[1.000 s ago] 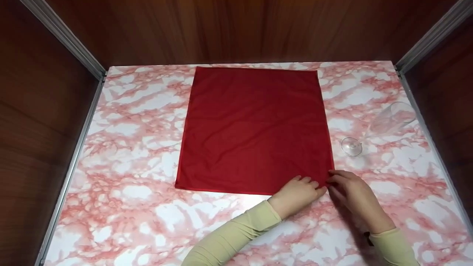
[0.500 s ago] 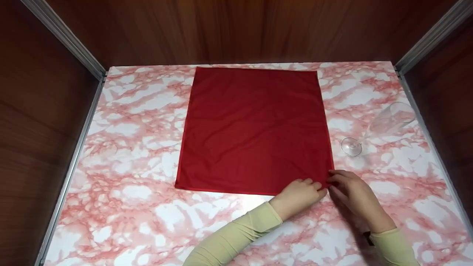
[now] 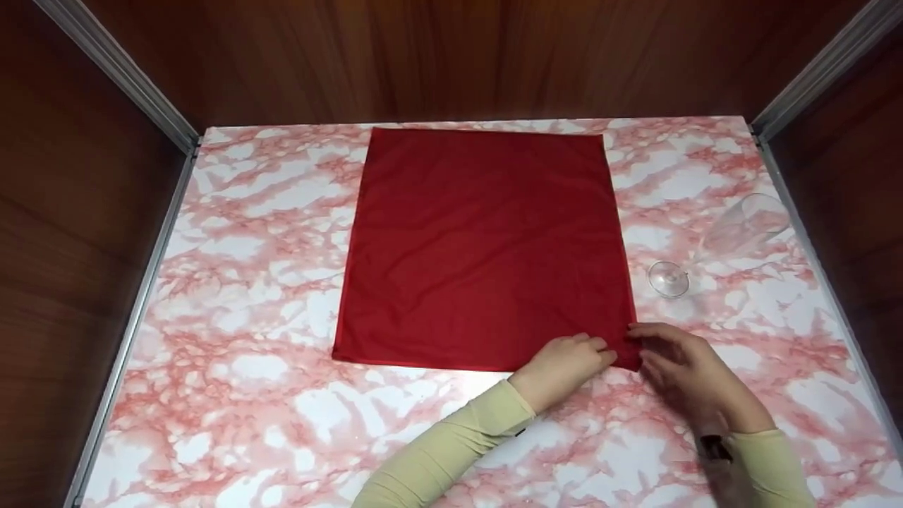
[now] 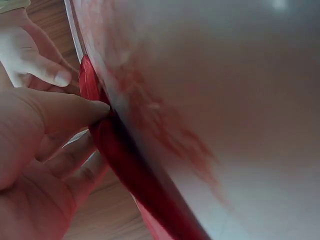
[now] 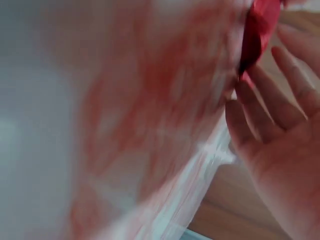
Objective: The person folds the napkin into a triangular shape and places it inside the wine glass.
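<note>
A red cloth (image 3: pixel 487 240), roughly square and faintly wrinkled, lies spread on the marbled table. At its near edge, a short way left of the near right corner, my left hand (image 3: pixel 561 370) holds the hem. The left wrist view shows the thumb and fingers pinching the red hem (image 4: pixel 150 192). Beside the near right corner is my right hand (image 3: pixel 695 374). Its fingers (image 5: pixel 272 102) are extended, with the fingertips at the cloth's edge and the thumb apart from it. A clear stemmed glass (image 3: pixel 668 279) stands to the right of the cloth.
The pink-and-white table (image 3: pixel 240 437) is bordered by brown wood panels (image 3: pixel 451 60) at the back and both sides. Metal strips (image 3: pixel 127 360) run along the side edges. The tall transparent glass bowl (image 3: pixel 744 222) is near the right side.
The right thumb and fingers have let go of the near right corner, which now lies lower and farther right. The right hand has shifted slightly right, the left hand slightly left.
</note>
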`<act>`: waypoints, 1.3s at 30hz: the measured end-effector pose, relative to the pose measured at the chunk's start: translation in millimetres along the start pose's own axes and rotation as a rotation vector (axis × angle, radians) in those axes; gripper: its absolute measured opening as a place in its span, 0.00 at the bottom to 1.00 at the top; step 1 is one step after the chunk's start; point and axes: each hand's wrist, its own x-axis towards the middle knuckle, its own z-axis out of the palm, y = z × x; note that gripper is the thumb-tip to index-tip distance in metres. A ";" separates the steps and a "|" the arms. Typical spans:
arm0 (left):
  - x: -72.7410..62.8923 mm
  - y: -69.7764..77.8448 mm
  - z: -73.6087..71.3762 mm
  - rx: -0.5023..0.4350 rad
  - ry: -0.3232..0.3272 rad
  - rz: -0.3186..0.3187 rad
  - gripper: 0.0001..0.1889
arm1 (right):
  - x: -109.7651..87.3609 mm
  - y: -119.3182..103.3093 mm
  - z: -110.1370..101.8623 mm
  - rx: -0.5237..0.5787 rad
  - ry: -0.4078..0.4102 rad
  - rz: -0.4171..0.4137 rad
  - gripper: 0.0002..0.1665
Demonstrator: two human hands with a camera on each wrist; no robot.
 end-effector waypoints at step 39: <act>-20.0 -53.9 -2.0 -1.289 0.181 -0.349 0.19 | 36.1 -8.3 -0.6 0.120 0.118 0.096 0.09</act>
